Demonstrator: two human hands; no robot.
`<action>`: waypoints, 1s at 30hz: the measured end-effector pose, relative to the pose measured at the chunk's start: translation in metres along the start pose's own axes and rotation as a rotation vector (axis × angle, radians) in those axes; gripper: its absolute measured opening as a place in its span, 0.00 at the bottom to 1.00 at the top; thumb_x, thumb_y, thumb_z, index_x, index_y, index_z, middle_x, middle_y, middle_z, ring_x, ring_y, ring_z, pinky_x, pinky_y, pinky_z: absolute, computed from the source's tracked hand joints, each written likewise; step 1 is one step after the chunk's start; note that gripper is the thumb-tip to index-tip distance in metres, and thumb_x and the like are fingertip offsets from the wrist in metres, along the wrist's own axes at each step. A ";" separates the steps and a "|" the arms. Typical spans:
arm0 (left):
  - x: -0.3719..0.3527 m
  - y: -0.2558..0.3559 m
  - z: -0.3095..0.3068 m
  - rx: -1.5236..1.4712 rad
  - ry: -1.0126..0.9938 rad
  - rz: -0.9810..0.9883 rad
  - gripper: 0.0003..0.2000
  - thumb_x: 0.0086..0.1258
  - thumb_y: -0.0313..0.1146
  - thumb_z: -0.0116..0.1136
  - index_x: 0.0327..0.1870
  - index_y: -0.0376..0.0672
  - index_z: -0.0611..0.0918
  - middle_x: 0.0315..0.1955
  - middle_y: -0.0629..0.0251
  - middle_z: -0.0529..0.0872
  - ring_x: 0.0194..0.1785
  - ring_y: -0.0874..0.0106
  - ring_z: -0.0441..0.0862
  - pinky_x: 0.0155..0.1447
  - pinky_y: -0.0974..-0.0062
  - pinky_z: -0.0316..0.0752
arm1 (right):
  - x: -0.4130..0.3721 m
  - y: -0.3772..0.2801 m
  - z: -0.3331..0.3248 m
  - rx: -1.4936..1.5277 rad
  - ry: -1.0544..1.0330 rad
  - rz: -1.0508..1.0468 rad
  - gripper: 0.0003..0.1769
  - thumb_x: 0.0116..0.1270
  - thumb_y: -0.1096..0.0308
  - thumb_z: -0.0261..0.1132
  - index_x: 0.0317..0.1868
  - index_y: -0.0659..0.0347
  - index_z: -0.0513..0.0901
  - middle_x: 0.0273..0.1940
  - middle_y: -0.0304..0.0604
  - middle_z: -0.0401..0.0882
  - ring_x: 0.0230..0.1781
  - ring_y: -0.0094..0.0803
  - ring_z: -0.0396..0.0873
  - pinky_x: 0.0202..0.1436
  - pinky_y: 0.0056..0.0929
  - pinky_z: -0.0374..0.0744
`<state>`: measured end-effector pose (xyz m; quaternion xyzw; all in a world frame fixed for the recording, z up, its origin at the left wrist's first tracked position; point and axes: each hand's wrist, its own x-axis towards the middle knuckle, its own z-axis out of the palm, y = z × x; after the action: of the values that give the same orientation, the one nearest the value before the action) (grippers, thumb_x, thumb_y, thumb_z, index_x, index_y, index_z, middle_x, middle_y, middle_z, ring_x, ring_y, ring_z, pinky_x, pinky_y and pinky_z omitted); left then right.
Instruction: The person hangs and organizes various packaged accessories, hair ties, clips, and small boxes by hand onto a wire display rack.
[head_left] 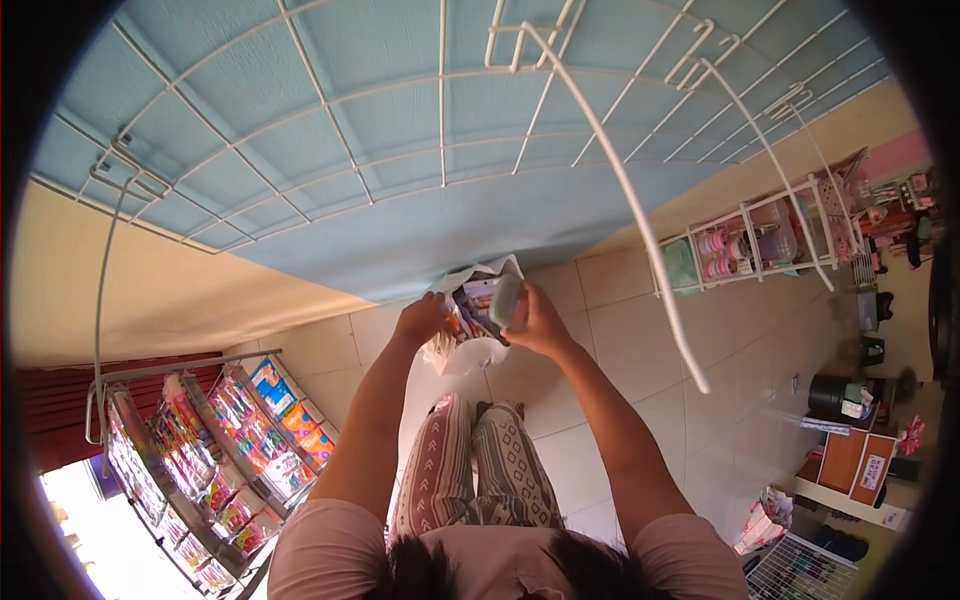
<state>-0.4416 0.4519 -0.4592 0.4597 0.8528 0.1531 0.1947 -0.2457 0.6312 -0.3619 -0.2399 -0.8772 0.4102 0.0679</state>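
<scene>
Low in front of me, near the blue wall, is an open white bag [480,357] packed with small colourful items. My left hand [420,318] is closed at the bag's left edge, its fingers partly hidden, and seems to grip the rim. On the other side, my right hand [540,322] is wrapped round a pale green, rounded box-like thing [507,301]. That thing is over the right part of the bag's opening. Purple and orange packets [474,303] show inside between my hands; their kind is too small to make out.
A white wire grid [443,130] with long metal hooks [640,225] juts out above my hands. Racks of hanging packets [215,455] stand at the left. To the right are a white shelf [750,240] with goods and a brown desk [848,465]. The floor is tiled [640,350].
</scene>
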 end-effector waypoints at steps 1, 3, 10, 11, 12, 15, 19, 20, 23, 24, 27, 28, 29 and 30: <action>0.001 -0.001 0.007 -0.018 0.017 -0.001 0.19 0.61 0.33 0.58 0.54 0.43 0.72 0.42 0.55 0.77 0.46 0.53 0.81 0.42 0.58 0.80 | -0.003 0.004 0.003 0.060 0.045 0.025 0.53 0.43 0.62 0.79 0.66 0.67 0.58 0.57 0.55 0.68 0.60 0.44 0.69 0.65 0.38 0.67; 0.003 0.000 0.022 -0.016 0.084 -0.056 0.28 0.59 0.35 0.62 0.61 0.43 0.68 0.49 0.52 0.73 0.48 0.55 0.80 0.44 0.61 0.81 | -0.011 0.012 0.011 0.175 0.137 0.079 0.54 0.44 0.59 0.80 0.67 0.67 0.57 0.58 0.53 0.68 0.60 0.41 0.68 0.65 0.37 0.67; 0.019 0.004 0.034 0.324 0.106 -0.171 0.22 0.58 0.39 0.64 0.52 0.43 0.74 0.42 0.58 0.79 0.48 0.62 0.81 0.43 0.65 0.81 | -0.023 0.007 0.023 0.765 0.210 0.400 0.50 0.53 0.53 0.77 0.68 0.66 0.58 0.55 0.46 0.70 0.56 0.31 0.70 0.59 0.32 0.70; 0.023 0.000 0.036 0.301 0.057 -0.182 0.20 0.57 0.40 0.64 0.49 0.43 0.75 0.39 0.59 0.80 0.47 0.62 0.81 0.42 0.65 0.80 | -0.025 0.004 0.021 0.788 0.167 0.478 0.48 0.54 0.52 0.76 0.67 0.66 0.59 0.55 0.45 0.71 0.54 0.30 0.71 0.57 0.31 0.71; 0.024 -0.001 0.034 0.278 0.007 -0.192 0.18 0.57 0.40 0.64 0.46 0.43 0.77 0.37 0.60 0.82 0.47 0.62 0.82 0.42 0.64 0.80 | -0.029 0.002 0.018 0.812 0.123 0.559 0.47 0.56 0.51 0.75 0.67 0.66 0.60 0.54 0.44 0.72 0.53 0.29 0.72 0.55 0.29 0.72; 0.013 0.006 0.017 0.098 0.089 -0.242 0.15 0.57 0.41 0.63 0.39 0.42 0.76 0.34 0.59 0.83 0.44 0.61 0.82 0.43 0.62 0.79 | -0.039 -0.022 0.008 0.909 0.100 0.504 0.41 0.60 0.52 0.71 0.64 0.68 0.64 0.49 0.43 0.76 0.47 0.26 0.75 0.47 0.26 0.75; -0.034 0.045 -0.060 -0.120 0.137 -0.164 0.16 0.57 0.40 0.62 0.39 0.38 0.77 0.35 0.55 0.83 0.40 0.56 0.82 0.43 0.59 0.77 | -0.063 -0.072 -0.022 1.087 0.112 0.622 0.43 0.59 0.59 0.73 0.67 0.68 0.59 0.50 0.46 0.75 0.50 0.29 0.77 0.49 0.30 0.78; -0.049 0.048 -0.074 -0.217 0.168 -0.149 0.17 0.57 0.41 0.62 0.39 0.37 0.77 0.35 0.54 0.83 0.40 0.55 0.82 0.43 0.59 0.77 | -0.069 -0.091 -0.031 1.145 0.124 0.672 0.44 0.59 0.61 0.73 0.68 0.66 0.58 0.51 0.47 0.75 0.51 0.30 0.77 0.50 0.32 0.79; -0.097 0.057 -0.092 -0.913 0.170 -0.381 0.21 0.60 0.42 0.57 0.47 0.32 0.78 0.35 0.52 0.83 0.38 0.60 0.81 0.46 0.64 0.75 | -0.093 -0.121 -0.045 1.011 0.217 0.614 0.41 0.58 0.67 0.73 0.66 0.64 0.57 0.50 0.48 0.75 0.50 0.34 0.78 0.53 0.32 0.79; -0.115 0.058 -0.088 -1.122 0.127 -0.504 0.21 0.62 0.42 0.54 0.49 0.33 0.77 0.38 0.54 0.83 0.40 0.64 0.80 0.47 0.65 0.75 | -0.103 -0.142 -0.056 1.055 0.206 0.606 0.39 0.60 0.69 0.71 0.66 0.61 0.58 0.51 0.48 0.74 0.49 0.33 0.79 0.53 0.32 0.79; -0.174 0.079 -0.114 -1.850 -0.116 -0.406 0.24 0.64 0.38 0.47 0.59 0.34 0.73 0.47 0.52 0.82 0.49 0.60 0.81 0.54 0.63 0.76 | -0.125 -0.183 -0.068 1.012 0.219 0.429 0.37 0.62 0.73 0.67 0.68 0.56 0.59 0.49 0.46 0.77 0.49 0.31 0.79 0.52 0.33 0.79; -0.187 0.102 -0.141 -2.031 -0.214 -0.499 0.25 0.62 0.35 0.46 0.61 0.34 0.71 0.51 0.50 0.80 0.52 0.56 0.80 0.58 0.56 0.75 | -0.131 -0.195 -0.075 1.055 0.148 0.445 0.35 0.62 0.73 0.67 0.68 0.56 0.60 0.50 0.46 0.77 0.48 0.30 0.79 0.52 0.32 0.79; -0.199 0.127 -0.167 -2.101 -0.223 -0.619 0.26 0.60 0.33 0.46 0.62 0.36 0.70 0.53 0.49 0.78 0.53 0.53 0.79 0.60 0.50 0.73 | -0.137 -0.206 -0.080 1.093 0.073 0.465 0.34 0.63 0.72 0.66 0.67 0.57 0.61 0.50 0.45 0.77 0.47 0.29 0.79 0.51 0.32 0.79; -0.208 0.144 -0.184 -2.093 -0.257 -0.624 0.26 0.60 0.32 0.47 0.62 0.37 0.70 0.53 0.49 0.78 0.53 0.52 0.79 0.59 0.46 0.74 | -0.142 -0.209 -0.076 1.006 0.095 0.413 0.31 0.65 0.70 0.65 0.66 0.57 0.63 0.51 0.44 0.76 0.46 0.29 0.79 0.50 0.30 0.79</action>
<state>-0.3203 0.3375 -0.1949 -0.1562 0.3534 0.6956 0.6057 -0.1739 0.5010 -0.1434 -0.3635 -0.5033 0.7728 0.1319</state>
